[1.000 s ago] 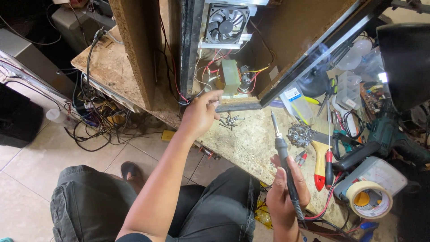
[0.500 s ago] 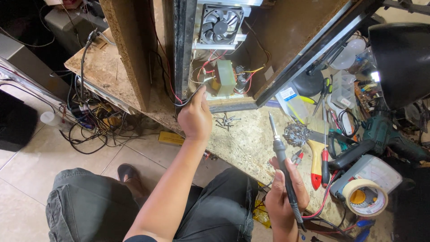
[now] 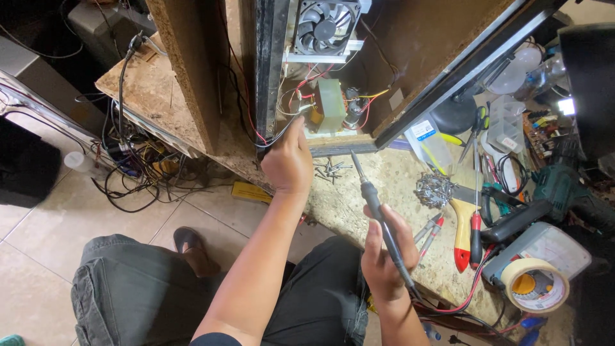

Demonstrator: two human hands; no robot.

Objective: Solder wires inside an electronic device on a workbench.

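The right hand [image 3: 383, 253] is clamped on a soldering iron [image 3: 378, 214] poised over the bench [image 3: 384, 176], while the left hand [image 3: 289, 161], fingers loosely curled, reaches into the wires [image 3: 301, 102] beside the transformer [image 3: 331, 106] — a slip could burn insulation or that nearby wrist — the tip sits close.

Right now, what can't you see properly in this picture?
Head view only:
- Left hand: its fingertips reach into the open cabinet, so what they touch is hidden.
- Soldering iron in the right hand: its cord end is covered by the palm.
- Fan: cut off by the top edge.
- Loose screws: too small to count.
- Tape roll: hides what lies under it.
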